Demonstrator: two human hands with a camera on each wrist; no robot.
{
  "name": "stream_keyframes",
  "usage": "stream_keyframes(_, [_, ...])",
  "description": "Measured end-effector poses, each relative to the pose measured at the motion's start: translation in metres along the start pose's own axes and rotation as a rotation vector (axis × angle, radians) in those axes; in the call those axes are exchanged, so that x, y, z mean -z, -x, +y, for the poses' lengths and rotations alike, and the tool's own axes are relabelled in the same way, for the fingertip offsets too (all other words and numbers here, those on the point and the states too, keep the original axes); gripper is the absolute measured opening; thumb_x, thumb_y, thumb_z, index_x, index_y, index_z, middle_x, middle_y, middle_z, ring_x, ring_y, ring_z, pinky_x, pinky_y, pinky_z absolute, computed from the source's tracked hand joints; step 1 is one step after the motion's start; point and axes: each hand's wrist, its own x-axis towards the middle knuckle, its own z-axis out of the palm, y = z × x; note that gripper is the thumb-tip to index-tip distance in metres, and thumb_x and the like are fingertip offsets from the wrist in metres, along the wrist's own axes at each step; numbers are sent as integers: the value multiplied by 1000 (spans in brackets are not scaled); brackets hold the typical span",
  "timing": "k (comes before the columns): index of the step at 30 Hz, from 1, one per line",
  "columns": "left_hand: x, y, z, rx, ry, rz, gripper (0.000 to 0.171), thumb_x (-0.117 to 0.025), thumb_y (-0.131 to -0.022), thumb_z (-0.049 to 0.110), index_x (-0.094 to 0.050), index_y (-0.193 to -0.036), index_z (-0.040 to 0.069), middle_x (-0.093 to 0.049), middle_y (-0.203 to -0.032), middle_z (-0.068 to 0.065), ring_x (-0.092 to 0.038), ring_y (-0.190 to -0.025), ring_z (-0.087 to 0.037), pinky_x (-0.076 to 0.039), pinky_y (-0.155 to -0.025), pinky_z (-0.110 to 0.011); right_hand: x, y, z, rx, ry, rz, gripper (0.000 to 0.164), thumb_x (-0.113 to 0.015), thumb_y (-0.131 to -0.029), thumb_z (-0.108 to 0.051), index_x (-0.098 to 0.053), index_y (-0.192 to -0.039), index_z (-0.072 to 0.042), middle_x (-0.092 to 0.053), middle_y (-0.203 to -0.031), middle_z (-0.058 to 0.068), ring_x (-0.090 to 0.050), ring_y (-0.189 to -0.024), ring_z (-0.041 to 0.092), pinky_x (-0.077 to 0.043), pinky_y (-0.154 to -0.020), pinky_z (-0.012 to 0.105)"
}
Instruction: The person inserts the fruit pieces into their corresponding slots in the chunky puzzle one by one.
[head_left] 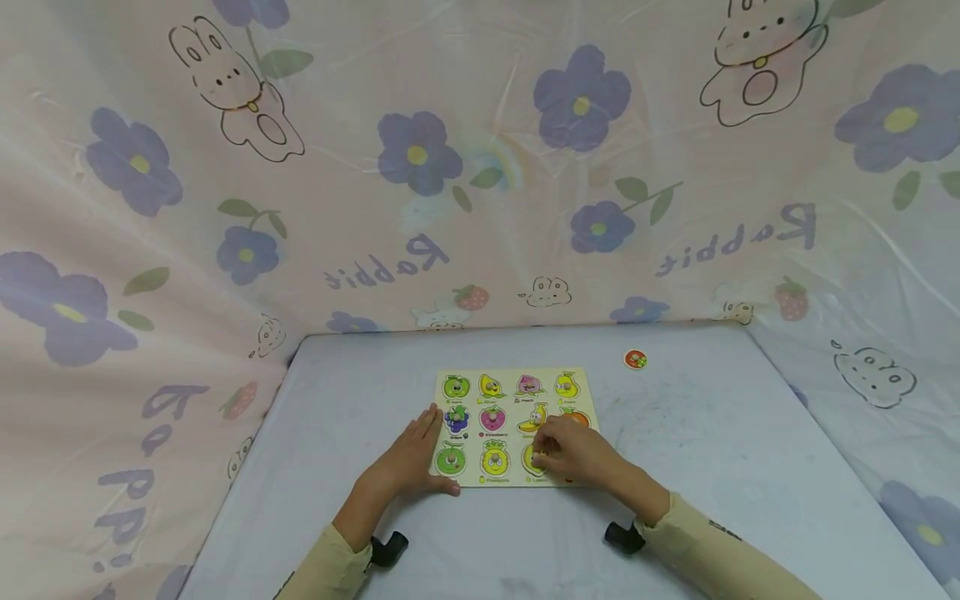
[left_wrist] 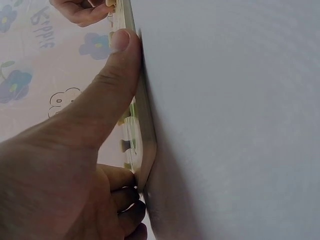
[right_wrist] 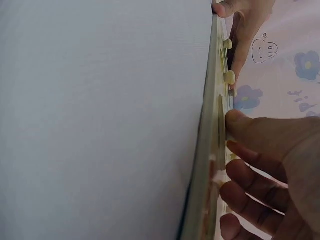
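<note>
A wooden knob puzzle board (head_left: 476, 479) with rows of fruit pieces lies flat on the table. My left hand (head_left: 405, 457) rests at its left front corner, fingers along the left side and thumb laid against the front edge (left_wrist: 146, 120). Over the board's right part, my right hand (head_left: 581, 452) pinches the lemon piece (head_left: 528, 458) in the front row between thumb and index finger; its knob is hidden by the fingertips. Beside it is the pineapple piece (head_left: 495, 458), and just behind, the banana piece (head_left: 533, 418). The right hand covers the board's front right corner.
A small round red piece (head_left: 635, 359) lies apart, behind and to the right of the board. The white table (head_left: 337, 375) is enclosed by a printed curtain (head_left: 495, 200) at the back and sides. Black wrist mounts (head_left: 389, 550) sit at both sleeves.
</note>
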Motion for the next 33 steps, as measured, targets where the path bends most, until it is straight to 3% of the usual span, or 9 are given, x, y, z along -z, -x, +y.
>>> stream_keyframes(15, [2, 2, 3, 12, 17, -7, 135, -97, -74, 55, -21, -167, -9, -18, -177, -25, -19, -164, -38, -21, -134, -50, -2, -1, 0, -4, 27, -1, 19, -88, -91, -30, -70, -92, -25, -59, -89, -16, -50, -83, 5, -47, -72, 25])
stream_keyframes(24, [4, 3, 3, 2, 12, -5, 134, -97, -74, 53, -22, -166, -9, -19, -176, -26, -19, -164, -39, -20, -134, -50, 5, 7, 0, 19, 15, 6, 19, -87, -93, -30, -69, -93, -22, -59, -91, -11, -52, -83, 7, -48, -71, 26])
stream_keyframes(33, [3, 4, 4, 9, 26, -2, 135, -98, -73, 53, -22, -166, -9, -19, -176, -25, -19, -164, -38, -21, -134, -50, 21, 11, 17, 53, -143, -45, 9, -80, -98, -17, -72, -98, -15, -61, -90, -10, -55, -79, 7, -52, -69, 24])
